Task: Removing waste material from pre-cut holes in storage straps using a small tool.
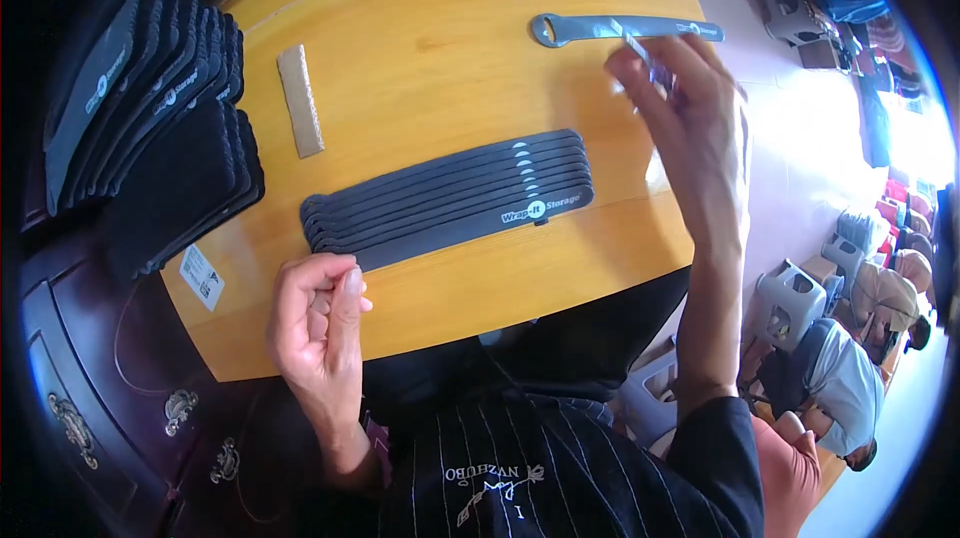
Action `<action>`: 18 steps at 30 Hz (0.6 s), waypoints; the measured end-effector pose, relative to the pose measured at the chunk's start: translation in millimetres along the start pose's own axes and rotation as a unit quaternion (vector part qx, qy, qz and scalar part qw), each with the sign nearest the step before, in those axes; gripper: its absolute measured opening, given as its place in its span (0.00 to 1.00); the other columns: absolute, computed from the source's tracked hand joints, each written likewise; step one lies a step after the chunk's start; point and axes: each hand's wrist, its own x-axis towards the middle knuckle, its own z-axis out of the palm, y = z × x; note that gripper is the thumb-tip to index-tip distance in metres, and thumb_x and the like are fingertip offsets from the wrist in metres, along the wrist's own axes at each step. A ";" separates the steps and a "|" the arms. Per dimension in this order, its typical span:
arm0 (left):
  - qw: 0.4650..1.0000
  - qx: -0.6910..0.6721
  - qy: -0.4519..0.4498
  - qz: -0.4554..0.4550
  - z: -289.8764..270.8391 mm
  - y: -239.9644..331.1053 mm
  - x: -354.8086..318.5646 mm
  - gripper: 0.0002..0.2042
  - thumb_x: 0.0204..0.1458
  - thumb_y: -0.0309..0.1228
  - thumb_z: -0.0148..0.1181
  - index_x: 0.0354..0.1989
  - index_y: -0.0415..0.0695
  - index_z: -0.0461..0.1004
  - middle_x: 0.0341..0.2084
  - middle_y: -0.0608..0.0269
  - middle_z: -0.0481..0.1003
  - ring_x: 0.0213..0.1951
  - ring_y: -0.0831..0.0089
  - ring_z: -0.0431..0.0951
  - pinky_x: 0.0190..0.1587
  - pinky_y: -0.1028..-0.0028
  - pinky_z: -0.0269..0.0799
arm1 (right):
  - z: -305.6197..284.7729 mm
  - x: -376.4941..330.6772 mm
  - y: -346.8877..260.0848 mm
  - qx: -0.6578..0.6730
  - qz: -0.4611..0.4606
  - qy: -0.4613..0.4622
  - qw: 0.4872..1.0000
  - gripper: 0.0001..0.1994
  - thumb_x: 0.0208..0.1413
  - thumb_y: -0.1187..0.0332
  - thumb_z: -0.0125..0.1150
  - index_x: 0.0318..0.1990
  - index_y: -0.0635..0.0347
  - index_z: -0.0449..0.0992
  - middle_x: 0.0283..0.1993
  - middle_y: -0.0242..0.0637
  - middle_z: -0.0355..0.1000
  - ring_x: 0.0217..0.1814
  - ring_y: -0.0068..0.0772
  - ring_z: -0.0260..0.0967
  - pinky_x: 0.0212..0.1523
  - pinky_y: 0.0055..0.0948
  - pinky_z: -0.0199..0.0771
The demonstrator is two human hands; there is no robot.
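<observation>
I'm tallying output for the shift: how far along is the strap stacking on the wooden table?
Done, by the look of it: a fanned row of grey straps lies overlapped on the table. In hand: the right hand is raised with a small piece in its fingertips; the left hand pinches the row's near end. Left: two single straps lie apart at the far edge.

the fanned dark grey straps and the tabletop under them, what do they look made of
Fanned dark grey straps: seemingly woven fabric or soft rubbery material; matte, thin, flat, overlapping, though the weave is too fine to confirm. Yellow-orange tabletop: apparently wood or wood-look laminate; smooth and slightly glossy, with faint grain.
</observation>
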 end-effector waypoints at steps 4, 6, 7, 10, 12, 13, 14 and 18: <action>0.998 0.042 -0.003 0.053 7.4 5.2 -10.9 0.04 0.54 0.17 0.56 0.37 0.33 0.71 0.31 0.60 0.70 0.28 0.79 0.72 0.30 0.82 0.70 | 6.5 14.9 23.5 -0.083 -0.041 0.020 0.996 0.10 0.54 0.64 0.62 0.39 0.61 0.78 0.41 0.39 0.72 0.33 0.42 0.74 0.34 0.36 0.72; 0.998 0.021 -0.012 0.057 12.3 9.4 -18.2 0.05 0.53 0.16 0.56 0.38 0.32 0.71 0.32 0.57 0.72 0.28 0.77 0.73 0.30 0.81 0.71 | 5.9 15.1 26.7 -0.110 -0.020 -0.006 0.994 0.11 0.54 0.65 0.62 0.41 0.60 0.77 0.42 0.38 0.71 0.36 0.41 0.75 0.37 0.36 0.73; 0.998 0.009 -0.029 0.058 14.8 9.0 -20.3 0.06 0.52 0.16 0.57 0.38 0.32 0.71 0.32 0.56 0.72 0.29 0.77 0.74 0.31 0.81 0.72 | 4.2 14.0 28.6 -0.110 -0.020 -0.006 0.994 0.11 0.54 0.65 0.62 0.41 0.60 0.77 0.42 0.38 0.71 0.36 0.41 0.75 0.37 0.36 0.73; 0.991 0.045 -0.084 0.093 25.2 3.1 -26.0 0.04 0.54 0.17 0.56 0.38 0.34 0.70 0.32 0.58 0.71 0.28 0.77 0.74 0.31 0.80 0.73 | -4.0 6.8 35.0 -0.051 -0.015 -0.006 0.999 0.10 0.53 0.66 0.63 0.38 0.61 0.77 0.41 0.37 0.72 0.35 0.39 0.74 0.36 0.35 0.72; 0.995 0.033 -0.080 0.051 35.1 9.0 -31.3 0.07 0.47 0.15 0.62 0.35 0.34 0.74 0.29 0.56 0.76 0.29 0.73 0.76 0.33 0.78 0.72 | -9.8 2.2 35.5 -0.055 0.015 -0.025 0.998 0.08 0.51 0.66 0.64 0.35 0.60 0.76 0.34 0.36 0.73 0.29 0.34 0.73 0.31 0.32 0.71; 0.992 0.028 -0.098 0.069 39.2 9.1 -32.2 0.07 0.47 0.15 0.62 0.35 0.34 0.74 0.29 0.56 0.76 0.29 0.72 0.76 0.32 0.78 0.72 | -15.9 -4.0 31.1 -0.054 0.014 -0.027 0.998 0.08 0.51 0.66 0.64 0.35 0.60 0.76 0.34 0.36 0.73 0.29 0.34 0.73 0.31 0.32 0.71; 0.989 0.023 -0.116 0.087 40.8 8.0 -32.5 0.07 0.47 0.15 0.62 0.35 0.35 0.74 0.29 0.56 0.76 0.28 0.72 0.76 0.32 0.78 0.72 | -26.9 -15.4 21.2 -0.030 0.076 -0.045 0.996 0.08 0.50 0.67 0.65 0.34 0.60 0.75 0.30 0.36 0.73 0.25 0.32 0.72 0.28 0.30 0.70; 0.985 -0.001 -0.129 0.110 43.4 11.8 -34.4 0.12 0.43 0.15 0.66 0.38 0.34 0.74 0.33 0.56 0.75 0.29 0.74 0.77 0.30 0.78 0.71 | -53.4 -74.2 -11.6 -0.001 0.100 -0.129 0.987 0.10 0.45 0.68 0.69 0.33 0.60 0.75 0.25 0.36 0.75 0.23 0.27 0.72 0.27 0.26 0.70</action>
